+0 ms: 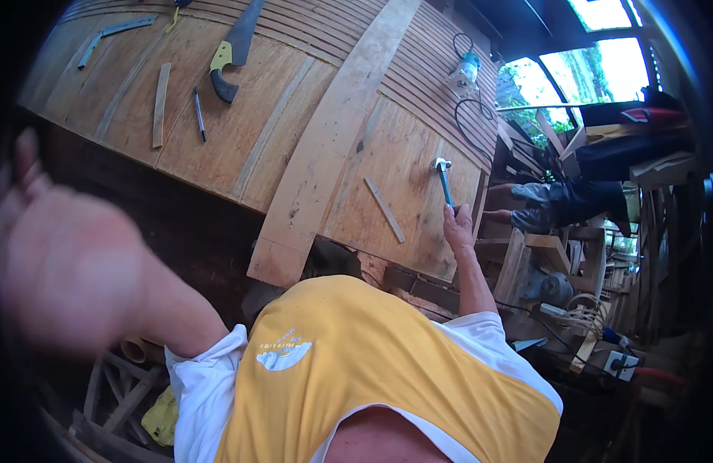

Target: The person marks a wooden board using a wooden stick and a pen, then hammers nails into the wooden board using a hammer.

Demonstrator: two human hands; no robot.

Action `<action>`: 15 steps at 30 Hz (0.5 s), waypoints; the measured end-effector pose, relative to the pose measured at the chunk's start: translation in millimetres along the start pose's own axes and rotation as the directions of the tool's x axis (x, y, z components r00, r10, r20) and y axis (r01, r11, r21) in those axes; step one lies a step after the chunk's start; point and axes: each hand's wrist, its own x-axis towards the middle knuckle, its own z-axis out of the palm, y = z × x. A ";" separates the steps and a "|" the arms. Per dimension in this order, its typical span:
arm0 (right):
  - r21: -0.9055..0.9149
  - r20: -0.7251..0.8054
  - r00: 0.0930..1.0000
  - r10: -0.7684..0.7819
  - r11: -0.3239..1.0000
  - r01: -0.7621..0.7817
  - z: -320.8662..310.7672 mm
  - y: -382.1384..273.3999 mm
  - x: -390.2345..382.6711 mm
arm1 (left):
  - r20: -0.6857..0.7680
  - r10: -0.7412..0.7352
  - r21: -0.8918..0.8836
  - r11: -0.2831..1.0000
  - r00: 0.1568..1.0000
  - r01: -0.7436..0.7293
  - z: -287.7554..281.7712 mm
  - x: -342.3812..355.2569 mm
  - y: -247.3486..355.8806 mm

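Observation:
My right hand [458,226] is closed around the handle of a hammer [446,181], whose metal head is over the right part of a wooden panel [418,170]. A thin wooden strip [383,210] lies on the panel to the left of the hammer. My left hand [71,266] is raised at the far left, off the panel and close to the camera. Motion smears its fingers, so whether it holds anything is unclear. Between the hands, a long wide board [318,154] lies across the panel and juts past its near edge.
Left of the board lie a handsaw [233,54], a pen [200,116], a narrow wooden strip [161,104] and a metal angle tool [113,32]. A corded power tool [466,71] stands at the far right. Beyond it is another person [557,207]; a power strip [620,366] sits lower right.

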 end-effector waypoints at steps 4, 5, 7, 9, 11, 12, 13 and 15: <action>0.275 0.318 0.936 -0.152 0.959 0.063 -48.4 -79.7 60.4 | 0.425 -0.364 0.211 0.930 0.829 0.300 128.4 -147.4 -105.4; 0.315 0.398 0.897 -0.192 0.947 0.063 -56.4 -113.4 82.7 | 0.530 -0.411 0.290 0.910 0.742 0.296 145.4 -183.9 -119.1; 0.250 0.299 0.801 -0.519 0.853 0.459 -65.5 -161.3 124.8 | 0.626 -0.538 0.349 0.841 0.564 0.414 183.9 -234.3 -117.6; 0.156 0.363 0.673 -0.644 0.754 0.638 -76.5 -227.2 161.0 | 0.648 -0.547 0.415 0.837 0.530 0.356 204.2 -262.3 -100.0; 0.048 0.415 0.620 -0.666 0.696 0.716 -80.4 -276.7 191.5 | 0.680 -0.538 0.451 0.843 0.499 0.294 213.3 -270.8 -93.2; 0.021 0.411 0.586 -0.698 0.650 0.760 -82.7 -298.1 207.1 | 0.722 -0.530 0.430 0.848 0.445 0.311 215.5 -266.2 -94.4; 0.022 0.425 0.574 -0.700 0.642 0.767 -80.6 -316.1 224.8 | 0.760 -0.522 0.417 0.849 0.388 0.325 216.2 -263.4 -94.5; 0.092 0.317 0.542 -0.778 0.594 0.799 -69.3 -342.4 249.0 | 0.757 -0.517 0.412 0.852 0.399 0.322 216.9 -264.3 -96.5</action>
